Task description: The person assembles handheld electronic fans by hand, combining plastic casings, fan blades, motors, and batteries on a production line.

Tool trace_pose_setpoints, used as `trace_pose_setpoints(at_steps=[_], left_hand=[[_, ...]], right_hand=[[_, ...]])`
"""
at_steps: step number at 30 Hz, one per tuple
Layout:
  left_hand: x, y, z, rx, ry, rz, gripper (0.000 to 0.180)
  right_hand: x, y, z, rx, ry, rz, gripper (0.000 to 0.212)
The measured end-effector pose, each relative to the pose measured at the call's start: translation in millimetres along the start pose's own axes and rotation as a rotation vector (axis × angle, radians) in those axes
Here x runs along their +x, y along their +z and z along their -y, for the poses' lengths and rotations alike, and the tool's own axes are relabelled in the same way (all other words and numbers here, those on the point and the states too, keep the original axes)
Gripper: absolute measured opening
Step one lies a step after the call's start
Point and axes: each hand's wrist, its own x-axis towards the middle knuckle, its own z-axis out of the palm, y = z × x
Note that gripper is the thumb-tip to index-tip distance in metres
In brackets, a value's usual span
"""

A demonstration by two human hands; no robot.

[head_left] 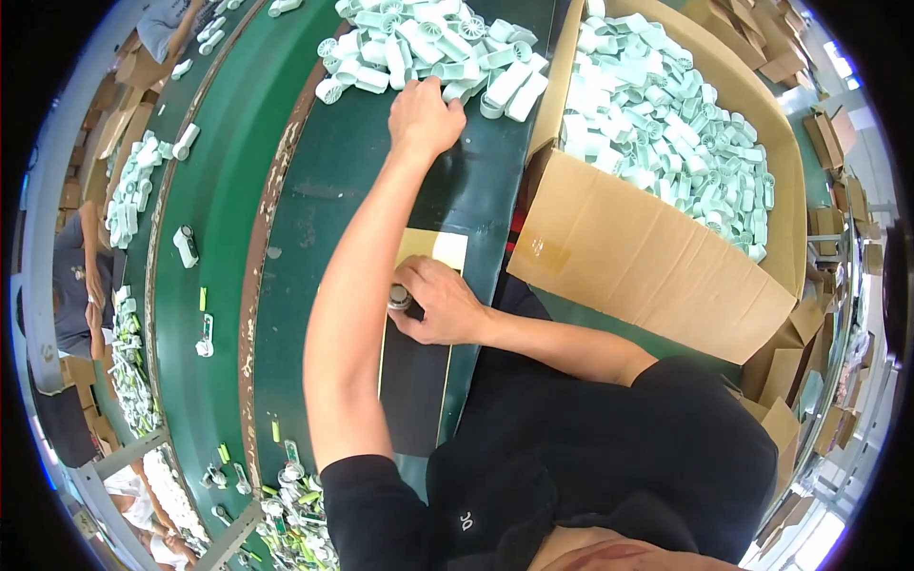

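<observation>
My left hand [425,120] reaches to the near edge of a pile of pale mint-green plastic housings [405,48]. Its fingers are curled down among the nearest pieces, and the fingertips are hidden. Closer to my body, my right hand [440,301] is closed around a small round grey part [400,297] with a dark ring, gripped between thumb and fingers. This hand is over a black mat [415,404] with a yellow sheet [433,247] at its far end. Most of the round part is covered by the hand.
A large cardboard box [638,247] full of mint housings stands at my right. On the left, a green conveyor [214,276] carries scattered parts, including a white-and-dark one [186,246]. Small assemblies [290,514] lie heaped at lower left. Another person [76,285] sits across the conveyor.
</observation>
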Motion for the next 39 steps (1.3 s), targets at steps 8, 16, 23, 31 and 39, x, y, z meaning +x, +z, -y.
trace_pose_setpoints(at_steps=[8,16,23,31,39], left_hand=[[14,9,10,0.164,0.346,-0.247,0.036],[-154,-124,59,-0.390,-0.059,-0.702,0.027],[-384,-106,102,-0.428,-0.682,-0.692,0.051],[-394,-94,110,0.346,-0.584,-0.290,0.042],[-388,-103,64,-0.853,-0.645,-0.523,0.039]], right_hand=[[1,3,10,0.006,-0.010,0.067,0.042],[9,-3,-3,0.041,0.064,-0.049,0.034],[16,-17,11,0.016,0.122,0.241,0.036],[32,-21,22,-0.209,-0.121,0.190,0.042],[62,-65,56,0.001,-0.267,0.109,0.043]])
